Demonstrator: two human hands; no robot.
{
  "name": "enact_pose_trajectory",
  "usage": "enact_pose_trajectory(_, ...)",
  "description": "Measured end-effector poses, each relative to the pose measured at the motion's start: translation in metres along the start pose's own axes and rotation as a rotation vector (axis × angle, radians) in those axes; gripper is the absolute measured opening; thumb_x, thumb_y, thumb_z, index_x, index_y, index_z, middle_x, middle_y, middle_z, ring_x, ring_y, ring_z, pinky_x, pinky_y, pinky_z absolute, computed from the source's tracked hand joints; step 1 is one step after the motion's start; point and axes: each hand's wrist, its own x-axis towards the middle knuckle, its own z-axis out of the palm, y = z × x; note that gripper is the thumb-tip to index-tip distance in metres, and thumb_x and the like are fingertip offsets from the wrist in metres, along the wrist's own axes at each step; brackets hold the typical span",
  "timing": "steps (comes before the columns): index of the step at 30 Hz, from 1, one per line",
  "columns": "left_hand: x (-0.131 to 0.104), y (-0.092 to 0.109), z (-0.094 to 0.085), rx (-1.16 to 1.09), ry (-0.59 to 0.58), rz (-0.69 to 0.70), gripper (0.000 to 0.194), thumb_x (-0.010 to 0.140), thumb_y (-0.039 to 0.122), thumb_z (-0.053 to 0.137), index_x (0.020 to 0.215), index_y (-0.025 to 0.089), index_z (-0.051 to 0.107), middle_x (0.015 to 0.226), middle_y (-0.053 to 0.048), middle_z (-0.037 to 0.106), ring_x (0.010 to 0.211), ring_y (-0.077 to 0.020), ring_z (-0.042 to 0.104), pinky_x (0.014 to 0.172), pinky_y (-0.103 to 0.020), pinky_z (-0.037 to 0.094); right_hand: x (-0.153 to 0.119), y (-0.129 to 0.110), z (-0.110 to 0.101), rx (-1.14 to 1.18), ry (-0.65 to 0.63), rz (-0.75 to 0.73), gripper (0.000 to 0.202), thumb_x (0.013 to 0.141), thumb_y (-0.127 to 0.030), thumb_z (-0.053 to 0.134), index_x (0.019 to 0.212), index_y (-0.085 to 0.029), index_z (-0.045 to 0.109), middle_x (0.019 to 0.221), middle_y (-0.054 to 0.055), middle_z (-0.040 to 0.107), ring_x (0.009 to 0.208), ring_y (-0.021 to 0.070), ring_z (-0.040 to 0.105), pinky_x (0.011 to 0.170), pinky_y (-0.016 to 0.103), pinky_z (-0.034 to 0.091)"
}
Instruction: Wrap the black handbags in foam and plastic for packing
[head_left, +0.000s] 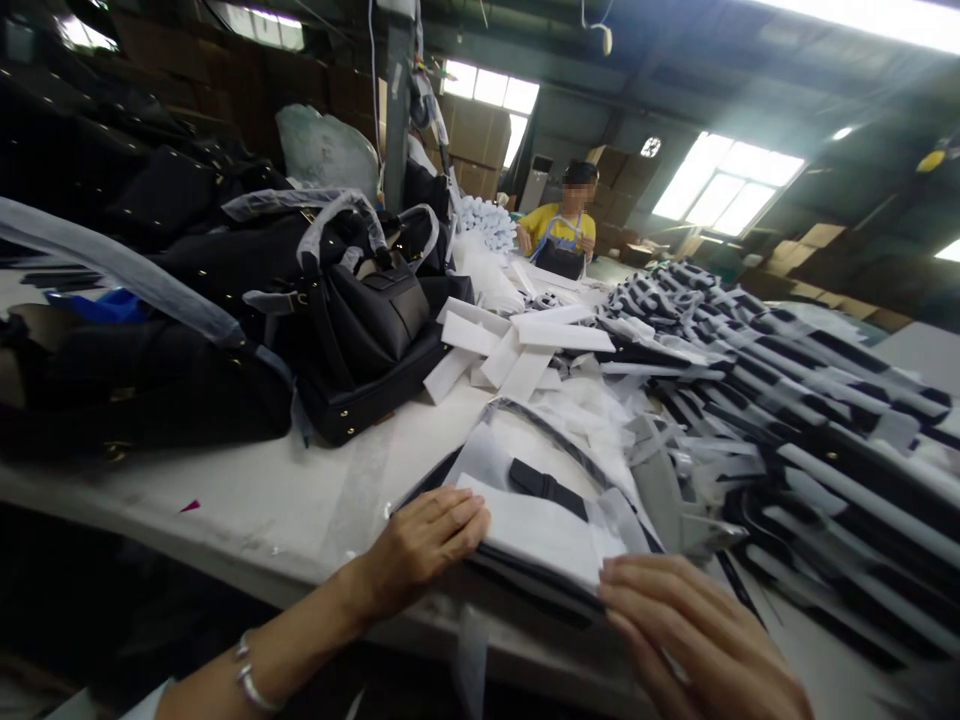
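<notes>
A black bag (566, 598) lies at the table's front edge, its handle, in clear wrap, arching away from me. On it is a white sheet (541, 530), with a black strap (547, 487) just beyond. My left hand (427, 545) presses on the sheet's left end, fingers closed together. At the right end my right hand (694, 625) has its fingertips on the sheet's corner, fingers together and the thumb side partly hidden below.
Black handbags (382, 320) with wrapped handles crowd the left of the table (315, 510). Loose white pieces (502, 350) lie beyond the bag. A big pile of wrapped black-and-white parts (825, 400) fills the right. A person in yellow (559, 232) handles a bag at the far end.
</notes>
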Motion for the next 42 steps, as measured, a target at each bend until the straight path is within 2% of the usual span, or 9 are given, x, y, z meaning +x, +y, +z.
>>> enact_pose_trajectory(3,-0.012,-0.001,0.001,0.016,-0.021,-0.004,0.032,0.1,0.012,0.04,0.125,0.013,0.059,0.121,-0.009,0.069,0.123,-0.0192,0.058,0.109,-0.037,0.047,0.025,0.03,0.018,0.098,-0.11,0.278,0.016,0.093,-0.024,0.055,0.091,-0.023,0.071,0.087,0.004,0.074,0.082,0.0177,0.071,0.074,0.027,0.057)
enact_pose_trajectory(9,-0.031,0.0,-0.001,0.067,-0.138,0.018,0.037,0.102,0.013,0.034,0.131,0.011,0.056,0.135,-0.011,0.06,0.138,-0.0254,0.044,0.118,-0.052,0.032,0.08,0.115,0.088,0.155,-0.604,0.978,0.019,0.084,-0.033,0.067,0.096,-0.019,0.072,0.092,0.006,0.075,0.08,0.0194,0.072,0.073,0.027,0.055)
enact_pose_trajectory(12,-0.035,0.005,-0.002,0.091,-0.134,-0.015,0.038,0.102,0.013,0.033,0.132,0.012,0.056,0.137,-0.011,0.059,0.14,-0.0271,0.04,0.119,-0.055,0.029,0.096,0.147,0.122,0.108,-0.649,1.128,0.032,0.079,-0.036,0.073,0.1,-0.012,0.067,0.089,0.012,0.074,0.063,0.0199,0.07,0.057,0.028,0.055)
enact_pose_trajectory(15,-0.035,0.01,-0.001,0.099,-0.123,-0.047,0.039,0.102,0.013,0.031,0.132,0.012,0.057,0.137,-0.01,0.059,0.14,-0.0263,0.04,0.119,-0.054,0.03,0.1,0.162,0.142,0.08,-0.634,1.238,0.053,0.076,-0.041,0.075,0.116,-0.01,0.057,0.107,0.019,0.071,0.059,0.0186,0.07,0.049,0.027,0.055)
enact_pose_trajectory(18,-0.034,0.012,0.001,0.105,-0.102,-0.071,0.04,0.102,0.013,0.03,0.131,0.013,0.057,0.138,-0.01,0.058,0.14,-0.0257,0.041,0.119,-0.052,0.031,0.096,0.167,0.15,0.044,-0.616,1.282,0.068,0.07,-0.041,0.081,0.123,-0.01,0.05,0.114,0.022,0.068,0.065,0.0205,0.071,0.049,0.027,0.055)
enact_pose_trajectory(23,-0.027,0.013,0.015,0.109,-0.051,-0.107,0.041,0.102,0.013,0.029,0.133,0.012,0.056,0.137,-0.01,0.059,0.138,-0.0252,0.043,0.119,-0.05,0.031,0.09,0.171,0.154,-0.008,-0.609,1.283,0.078,0.065,-0.042,0.084,0.126,-0.01,0.047,0.104,0.018,0.071,0.078,0.0242,0.072,0.06,0.028,0.056)
enact_pose_trajectory(28,-0.024,0.019,0.028,0.116,0.034,-0.151,0.042,0.101,0.013,0.028,0.13,0.014,0.058,0.134,-0.01,0.061,0.135,-0.0237,0.047,0.118,-0.05,0.032,0.087,0.173,0.158,-0.046,-0.604,1.252,0.071,0.069,-0.045,0.08,0.123,-0.01,0.051,0.104,0.018,0.071,0.091,0.028,0.071,0.071,0.032,0.055)
enact_pose_trajectory(34,-0.026,0.024,0.027,0.093,0.057,-0.15,0.04,0.101,0.014,0.03,0.128,0.013,0.06,0.132,-0.008,0.062,0.132,-0.0245,0.049,0.121,-0.049,0.025,0.091,0.172,0.168,-0.092,-0.568,1.183,0.063,0.069,-0.046,0.078,0.116,-0.01,0.056,0.12,0.022,0.065,0.112,0.033,0.063,0.089,0.037,0.05)
enact_pose_trajectory(42,-0.02,0.02,0.032,0.113,0.032,-0.183,0.041,0.101,0.013,0.029,0.131,0.014,0.057,0.132,-0.01,0.062,0.132,-0.0243,0.049,0.116,-0.048,0.035,0.112,0.168,0.188,0.063,-0.59,1.144,0.059,0.065,-0.025,0.08,0.117,-0.013,0.056,0.076,0.004,0.07,0.064,0.0191,0.068,0.056,0.026,0.052)
